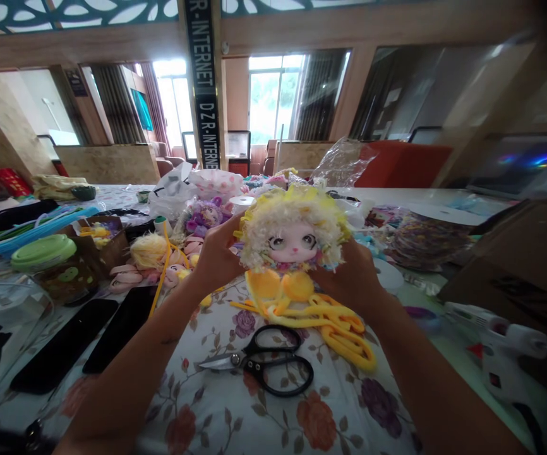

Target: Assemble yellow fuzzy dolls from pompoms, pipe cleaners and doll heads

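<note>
Doll head (292, 243), grasped between left hand (221, 253) and right hand (353, 273), scissors (251, 364) lying toward near edge of table (242, 426).

Strong daylight enters through two windows (276, 95) at the back. Dark curtains (318, 95) hang near them. A black pillar (202, 82) with white letters stands between; low walls (107, 163) look marbled.

Flower-print tablecloth (235, 417) — black-handled scissors (254, 366), yellow strands (359, 359), green-lidded jar (65, 278)

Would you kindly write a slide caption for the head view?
Left hand and right hand hold a doll head beyond scissors on a floral tablecloth.
</note>
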Demonstrator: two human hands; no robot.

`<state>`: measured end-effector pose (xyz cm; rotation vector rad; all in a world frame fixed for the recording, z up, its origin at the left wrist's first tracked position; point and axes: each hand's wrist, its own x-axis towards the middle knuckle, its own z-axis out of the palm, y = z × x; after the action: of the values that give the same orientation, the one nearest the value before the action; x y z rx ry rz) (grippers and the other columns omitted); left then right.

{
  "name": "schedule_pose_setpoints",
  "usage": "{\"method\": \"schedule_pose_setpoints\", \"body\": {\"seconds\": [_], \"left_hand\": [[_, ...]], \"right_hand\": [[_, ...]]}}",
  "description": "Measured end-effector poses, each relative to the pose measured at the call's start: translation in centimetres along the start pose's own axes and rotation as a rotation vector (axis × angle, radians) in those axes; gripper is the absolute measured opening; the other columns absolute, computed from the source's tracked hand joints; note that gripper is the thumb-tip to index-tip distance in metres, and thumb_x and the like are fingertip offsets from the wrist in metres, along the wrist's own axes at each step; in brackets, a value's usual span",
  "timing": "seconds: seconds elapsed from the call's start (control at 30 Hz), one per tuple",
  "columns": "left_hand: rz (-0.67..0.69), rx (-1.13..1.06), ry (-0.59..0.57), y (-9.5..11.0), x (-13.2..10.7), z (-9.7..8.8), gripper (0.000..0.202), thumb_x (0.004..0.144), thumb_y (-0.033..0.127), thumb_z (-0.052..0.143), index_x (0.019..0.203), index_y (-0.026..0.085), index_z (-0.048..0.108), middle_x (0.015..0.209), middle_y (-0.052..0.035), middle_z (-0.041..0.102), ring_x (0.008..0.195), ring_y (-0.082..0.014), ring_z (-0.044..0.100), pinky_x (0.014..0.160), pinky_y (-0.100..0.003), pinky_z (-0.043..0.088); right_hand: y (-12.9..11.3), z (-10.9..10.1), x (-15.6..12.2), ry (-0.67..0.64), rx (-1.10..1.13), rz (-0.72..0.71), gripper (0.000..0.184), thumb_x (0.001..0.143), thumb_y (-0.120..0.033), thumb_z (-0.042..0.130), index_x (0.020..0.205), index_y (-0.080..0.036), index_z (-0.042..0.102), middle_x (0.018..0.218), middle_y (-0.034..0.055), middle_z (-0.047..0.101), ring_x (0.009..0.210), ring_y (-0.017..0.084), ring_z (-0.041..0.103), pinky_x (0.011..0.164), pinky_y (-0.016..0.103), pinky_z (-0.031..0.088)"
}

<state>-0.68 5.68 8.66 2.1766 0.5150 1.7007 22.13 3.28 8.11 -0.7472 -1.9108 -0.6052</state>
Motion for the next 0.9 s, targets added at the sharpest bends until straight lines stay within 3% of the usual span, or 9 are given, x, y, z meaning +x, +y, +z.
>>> {"method": "schedule_pose_setpoints", "body": {"seconds": [0.17,0.33,0.53,0.63,0.9], "left_hand": [[0.004,0.168,-0.002,-0.5,-0.3,-0.7,0.062,0.061,0.022,0.071,0.122,0.024,0.058,0.103,-0.003,0.069,0.089,-0.0218,0.064,0.078,-0.029,0.053],[0.002,0.188,-0.012,-0.7,-0.3,-0.7,0.054,0.061,0.021,0.069,0.115,0.022,0.064,0.091,-0.0021,0.07,0.088,-0.0226,0.065,0.08,-0.03,0.052],[-0.198,0.035,-0.031,-1.9,-0.3,0.4,0.05,0.057,0.022,0.071,0.106,0.017,0.066,0.088,-0.0018,0.07,0.083,-0.0206,0.063,0.075,-0.03,0.052],[-0.259,0.034,-0.062,-3.1,-0.6,0.9,0.049,0.059,0.021,0.069,0.106,0.014,0.066,0.09,-0.0032,0.07,0.084,-0.0209,0.063,0.077,-0.03,0.051],[-0.129,0.261,-0.137,-5.4,-1.7,1.1,0.041,0.065,0.018,0.063,0.105,0.013,0.065,0.093,-0.0059,0.069,0.087,-0.0211,0.063,0.079,-0.028,0.048]], "right_hand": [[-0.1,0.5,-0.2,0.049,-0.108,-0.057,0.03,0.075,-0.02,0.053,0.105,-0.025,0.052,0.082,0.0079,0.068,0.07,0.025,0.067,0.058,0.035,0.054],[-0.2,1.2,-0.4,0.141,-0.117,-0.069,0.036,0.074,-0.017,0.055,0.11,-0.024,0.052,0.081,0.008,0.068,0.069,0.025,0.067,0.058,0.034,0.053],[0.9,3.3,-1.5,0.052,-0.026,0.135,0.037,0.075,-0.025,0.055,0.113,-0.022,0.052,0.083,0.0074,0.068,0.072,0.027,0.067,0.062,0.037,0.054],[1.9,4.7,-2.6,0.042,0.011,0.161,0.037,0.075,-0.028,0.056,0.111,-0.022,0.053,0.084,0.008,0.069,0.075,0.029,0.067,0.063,0.038,0.054],[3.8,6.1,-4.0,0.056,-0.007,0.036,0.032,0.072,-0.032,0.065,0.102,-0.021,0.059,0.09,0.0108,0.071,0.093,0.031,0.067,0.08,0.043,0.054]]}}
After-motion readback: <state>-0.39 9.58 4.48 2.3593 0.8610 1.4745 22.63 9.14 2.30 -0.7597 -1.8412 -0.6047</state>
